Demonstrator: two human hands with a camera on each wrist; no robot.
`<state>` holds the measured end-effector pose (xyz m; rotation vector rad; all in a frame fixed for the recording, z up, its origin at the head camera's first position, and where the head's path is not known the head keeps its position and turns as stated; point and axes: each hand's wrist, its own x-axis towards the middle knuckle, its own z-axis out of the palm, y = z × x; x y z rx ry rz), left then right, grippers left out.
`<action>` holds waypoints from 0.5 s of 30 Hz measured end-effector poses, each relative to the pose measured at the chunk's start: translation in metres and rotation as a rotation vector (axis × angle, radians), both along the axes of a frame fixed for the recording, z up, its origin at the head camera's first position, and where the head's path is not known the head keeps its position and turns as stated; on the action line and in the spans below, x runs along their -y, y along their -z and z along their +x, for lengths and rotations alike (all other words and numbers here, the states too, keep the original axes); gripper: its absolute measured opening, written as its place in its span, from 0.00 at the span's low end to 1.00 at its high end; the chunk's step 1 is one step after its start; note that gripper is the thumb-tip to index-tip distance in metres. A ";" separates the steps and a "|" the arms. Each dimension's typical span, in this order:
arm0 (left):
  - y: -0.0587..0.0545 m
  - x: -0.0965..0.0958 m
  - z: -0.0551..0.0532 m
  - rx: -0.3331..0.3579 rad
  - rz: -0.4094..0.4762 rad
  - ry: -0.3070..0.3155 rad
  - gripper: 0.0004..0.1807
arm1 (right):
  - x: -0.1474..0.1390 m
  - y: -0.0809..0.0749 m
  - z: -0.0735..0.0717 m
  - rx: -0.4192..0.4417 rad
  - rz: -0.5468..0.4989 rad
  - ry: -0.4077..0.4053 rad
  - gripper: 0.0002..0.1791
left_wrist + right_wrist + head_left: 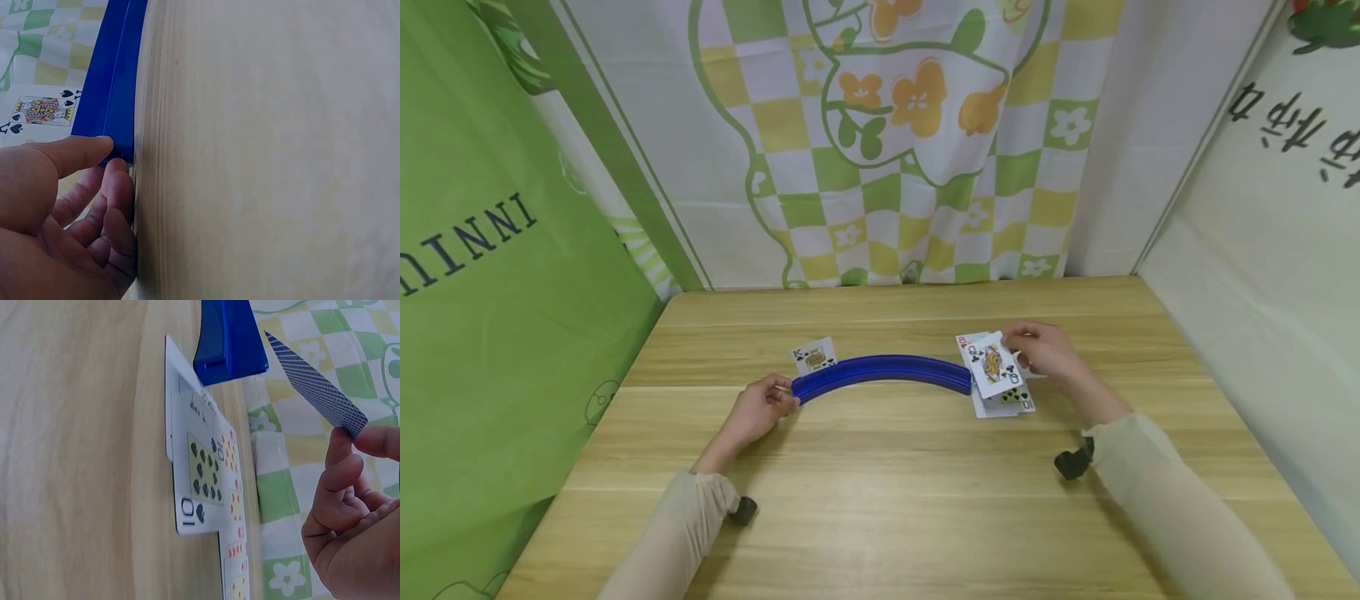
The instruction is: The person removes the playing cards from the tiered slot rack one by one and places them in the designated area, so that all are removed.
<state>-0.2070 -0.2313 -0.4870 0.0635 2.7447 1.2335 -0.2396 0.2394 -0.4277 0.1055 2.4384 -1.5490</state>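
Observation:
A curved blue playing-card holder [887, 367] lies on the wooden table. My left hand [760, 410] pinches its left end, the thumb [94, 153] on top and fingertips at the lower edge. Close to that end, a king of spades [814, 357] stands up from the holder. With thumb and forefinger, my right hand [1045, 346] pinches a queen card [994, 367] by its edge, above the holder's right end. Its patterned blue back [319, 387] shows in the right wrist view. Beneath it, loose cards overlap on the table, a ten of spades [203, 469] among them.
Red-suited cards [234, 506] lie beside the ten. The wooden tabletop [880, 500] stretches toward me. A checked, flowered curtain [910, 208] hangs behind the table; a green sheet [512, 333] is at left and a white one [1247, 275] at right.

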 end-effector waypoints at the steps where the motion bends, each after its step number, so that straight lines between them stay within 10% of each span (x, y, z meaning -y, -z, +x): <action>1: 0.000 0.000 0.000 0.001 0.000 0.000 0.16 | -0.001 0.000 0.000 -0.002 0.004 0.001 0.21; 15: 0.001 0.001 -0.001 -0.002 -0.010 0.010 0.16 | -0.020 0.011 0.008 -0.004 0.041 0.023 0.18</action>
